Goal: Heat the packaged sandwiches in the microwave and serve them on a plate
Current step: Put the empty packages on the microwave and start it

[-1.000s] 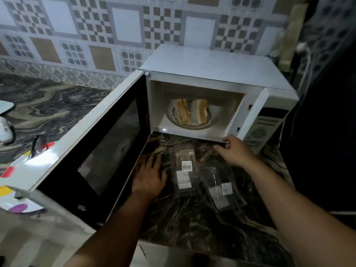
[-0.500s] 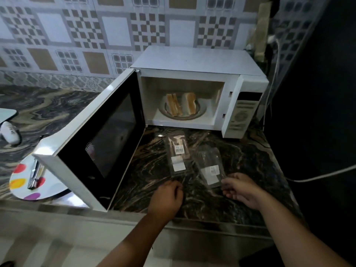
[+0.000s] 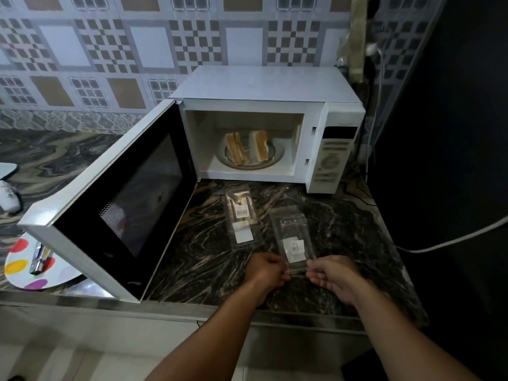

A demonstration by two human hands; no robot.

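The white microwave (image 3: 264, 83) stands against the tiled wall with its door (image 3: 118, 207) swung wide open to the left. Two sandwich halves (image 3: 247, 147) stand on the glass turntable (image 3: 277, 158) inside. On the dark marble counter in front lie two clear plastic sandwich packs: the left pack (image 3: 240, 214) and the right pack (image 3: 292, 237), both labelled. My left hand (image 3: 265, 272) and my right hand (image 3: 332, 274) pinch the near end of the right pack from either side.
A white plate with coloured dots (image 3: 35, 265) sits at the counter's left, partly under the open door, with a small metal object (image 3: 39, 258) on it. A white cable (image 3: 450, 239) runs along the right. The counter's front edge (image 3: 192, 306) is just below my hands.
My hands drew back from the microwave's mouth towards the counter's front edge and closed on the near end of the right clear pack. The view pulled back.
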